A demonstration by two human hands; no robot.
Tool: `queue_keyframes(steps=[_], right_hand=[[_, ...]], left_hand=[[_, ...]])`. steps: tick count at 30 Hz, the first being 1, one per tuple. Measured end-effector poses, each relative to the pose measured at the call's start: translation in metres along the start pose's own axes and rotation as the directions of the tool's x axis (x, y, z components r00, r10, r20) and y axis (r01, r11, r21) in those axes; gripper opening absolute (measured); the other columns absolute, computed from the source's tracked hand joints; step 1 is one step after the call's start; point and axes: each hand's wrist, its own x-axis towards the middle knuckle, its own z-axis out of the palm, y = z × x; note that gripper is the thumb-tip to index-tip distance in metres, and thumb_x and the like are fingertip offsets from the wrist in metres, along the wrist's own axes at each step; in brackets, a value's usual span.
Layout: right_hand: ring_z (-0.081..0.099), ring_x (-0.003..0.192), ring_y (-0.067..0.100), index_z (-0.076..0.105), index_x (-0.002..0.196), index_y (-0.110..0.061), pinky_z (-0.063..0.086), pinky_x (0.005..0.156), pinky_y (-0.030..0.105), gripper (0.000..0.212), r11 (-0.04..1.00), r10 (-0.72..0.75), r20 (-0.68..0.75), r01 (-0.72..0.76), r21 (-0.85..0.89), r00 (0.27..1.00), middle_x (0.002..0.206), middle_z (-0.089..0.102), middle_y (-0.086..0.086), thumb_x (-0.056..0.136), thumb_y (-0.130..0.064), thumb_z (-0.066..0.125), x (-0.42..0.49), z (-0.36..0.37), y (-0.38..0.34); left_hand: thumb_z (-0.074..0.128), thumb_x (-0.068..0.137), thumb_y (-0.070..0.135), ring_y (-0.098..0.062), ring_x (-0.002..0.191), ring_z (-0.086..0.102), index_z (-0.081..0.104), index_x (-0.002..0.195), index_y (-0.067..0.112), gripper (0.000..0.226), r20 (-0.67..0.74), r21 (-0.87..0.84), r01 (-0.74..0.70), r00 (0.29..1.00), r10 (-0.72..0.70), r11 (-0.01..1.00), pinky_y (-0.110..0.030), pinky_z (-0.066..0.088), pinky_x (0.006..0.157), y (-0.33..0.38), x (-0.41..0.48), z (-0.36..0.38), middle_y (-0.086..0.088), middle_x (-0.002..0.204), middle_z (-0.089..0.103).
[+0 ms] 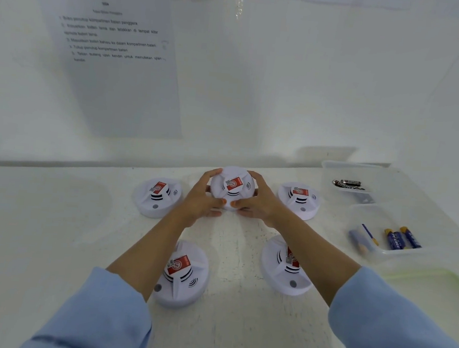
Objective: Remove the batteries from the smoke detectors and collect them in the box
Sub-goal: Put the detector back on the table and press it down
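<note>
Several round white smoke detectors with red labels lie on the white table. Both hands grip the middle back detector, which is tilted up off the table: my left hand curls round its left side and my right hand round its right side, thumbs meeting at its near edge. Other detectors rest at the back left, back right, front left and front right, the last partly behind my right forearm. A clear box at the back right holds black batteries.
A second clear box, nearer on the right, holds several blue batteries. A printed instruction sheet hangs on the white wall behind the table. A greenish patch marks the table at the right edge.
</note>
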Motion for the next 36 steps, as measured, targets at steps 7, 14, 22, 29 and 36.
queue_keyframes(steps=[7,14,22,29,36], right_hand=[[0.054,0.095,0.02,0.04,0.115,-0.027,0.054,0.076,0.036,0.062,1.0,0.006,0.006,-0.006,0.0,1.0,0.102,0.054,-0.001,0.074,0.01,0.067,0.003,-0.002,0.003],[0.059,0.096,0.025,0.026,0.135,-0.039,0.056,0.078,0.039,0.076,0.988,0.106,0.132,-0.119,0.096,0.986,0.119,0.053,0.015,0.083,0.003,0.062,0.008,-0.018,0.006],[0.058,0.1,0.031,0.038,0.129,-0.034,0.055,0.084,0.043,0.059,0.993,0.076,0.179,-0.091,0.075,0.981,0.125,0.047,0.017,0.085,-0.001,0.06,0.01,-0.024,0.012],[0.058,0.102,0.031,0.041,0.126,-0.034,0.055,0.085,0.043,0.057,0.993,0.069,0.183,-0.086,0.085,0.981,0.129,0.045,0.02,0.084,-0.002,0.061,0.01,-0.025,0.014],[0.058,0.101,0.031,0.041,0.126,-0.034,0.054,0.085,0.043,0.056,0.993,0.077,0.176,-0.092,0.08,0.981,0.125,0.048,0.017,0.085,-0.002,0.061,0.009,-0.025,0.013]], left_hand=[[0.062,0.085,-0.001,-0.017,0.082,0.061,0.038,0.128,0.036,0.062,0.007,-0.011,0.021,1.0,-0.021,1.0,-0.023,0.057,0.058,0.001,0.001,0.0,0.002,0.102,0.05],[0.061,0.085,-0.002,-0.019,0.083,0.061,0.038,0.131,0.034,0.063,0.031,-0.038,0.034,0.999,-0.033,0.999,-0.025,0.058,0.062,0.002,0.0,-0.003,0.0,0.102,0.049],[0.063,0.084,0.0,-0.018,0.084,0.06,0.04,0.127,0.035,0.06,0.025,-0.048,0.034,0.999,-0.033,0.998,-0.026,0.058,0.062,0.0,0.0,-0.005,0.001,0.102,0.049],[0.064,0.084,0.001,-0.02,0.088,0.061,0.04,0.126,0.038,0.06,0.042,-0.044,0.035,0.999,-0.033,0.998,-0.027,0.058,0.065,-0.001,0.001,-0.007,0.002,0.104,0.05],[0.064,0.083,0.002,-0.02,0.089,0.061,0.041,0.124,0.038,0.06,0.053,-0.042,0.032,0.998,-0.03,0.999,-0.028,0.058,0.066,-0.002,0.001,-0.008,0.001,0.105,0.05]])
